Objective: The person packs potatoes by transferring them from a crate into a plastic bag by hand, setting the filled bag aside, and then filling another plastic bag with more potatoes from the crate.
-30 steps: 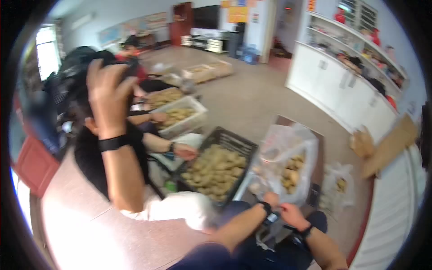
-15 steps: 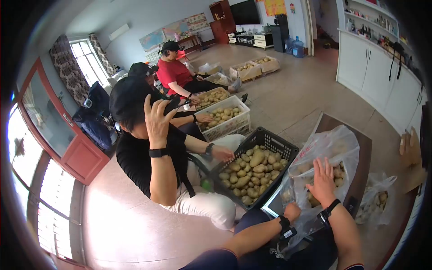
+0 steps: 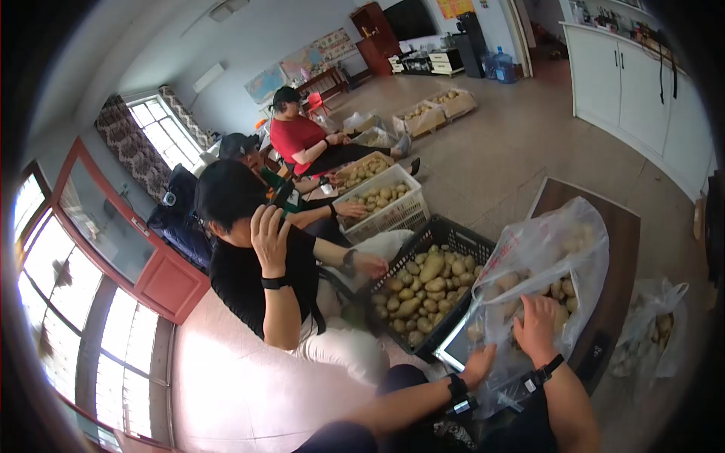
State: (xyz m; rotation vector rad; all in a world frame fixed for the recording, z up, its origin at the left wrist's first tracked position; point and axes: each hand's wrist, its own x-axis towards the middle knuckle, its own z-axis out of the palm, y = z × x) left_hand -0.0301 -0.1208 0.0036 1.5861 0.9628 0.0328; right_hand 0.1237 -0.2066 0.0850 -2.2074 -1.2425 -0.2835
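The right hand (image 3: 538,326), spread over the translucent plastic bag (image 3: 560,260) half a second ago, has been lowered, half-curled, to the potatoes (image 3: 560,290) beneath its fingers — now put within reach — while beside it the bag's edge is met by the bent left hand (image 3: 477,366), though neither grip can be told.

Near bags (image 3: 593,245): 2; black crate (image 3: 462,238): 1; white crate (image 3: 408,214): 1; co-workers (image 3: 243,279): 3

No text is legible (red print (image 3: 500,259) on 1 plastic bag (image 3: 588,229) is blurred).
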